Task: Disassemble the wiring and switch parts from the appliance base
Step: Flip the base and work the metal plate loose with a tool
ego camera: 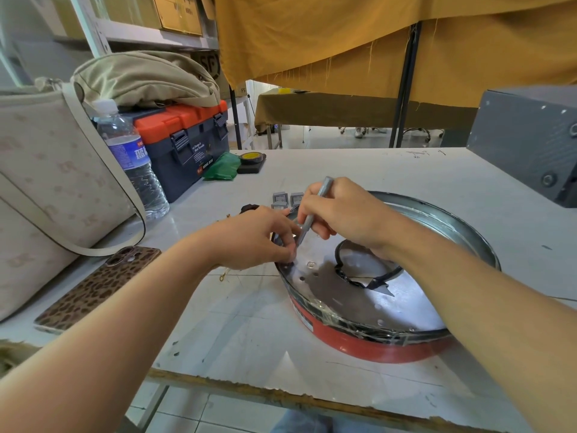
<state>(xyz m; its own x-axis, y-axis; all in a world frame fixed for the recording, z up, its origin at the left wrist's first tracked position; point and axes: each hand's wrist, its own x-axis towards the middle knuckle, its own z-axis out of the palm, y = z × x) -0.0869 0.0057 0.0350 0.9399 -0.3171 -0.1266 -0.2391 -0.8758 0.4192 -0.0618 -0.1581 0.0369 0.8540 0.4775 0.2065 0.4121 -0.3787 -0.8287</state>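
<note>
From the head camera I see the round appliance base (374, 307) lying on the bench (249, 323) toward its near right part, red wall on the near side, shiny metal plate facing up inside a dark rim wrapped in clear tape; a black cable (359, 278) loops across the middle of that plate; my left hand (259, 242) reaches over the base's left rim, its fingers curled and pinching something small and dark at the rim, which I cannot make out; my right hand (340, 210) is wrapped around a grey tool (315, 207), held like a pen, its tip angled down to the plate just beside the left fingertips; just beyond the hands, near the base's far left rim, two small grey switch parts (288, 199) sit on the bench; a phone (100, 285) in a leopard-print case lies near the bench's near left edge; a pale bag (46, 189) stands at the left edge, with a water bottle (132, 160) beside it; behind the bottle is a dark toolbox (184, 142) with an orange lid; a roll of tape (251, 160) and a green bag (221, 167) lie by the toolbox toward the far edge; a grey box (530, 142) occupies the far right corner.
</note>
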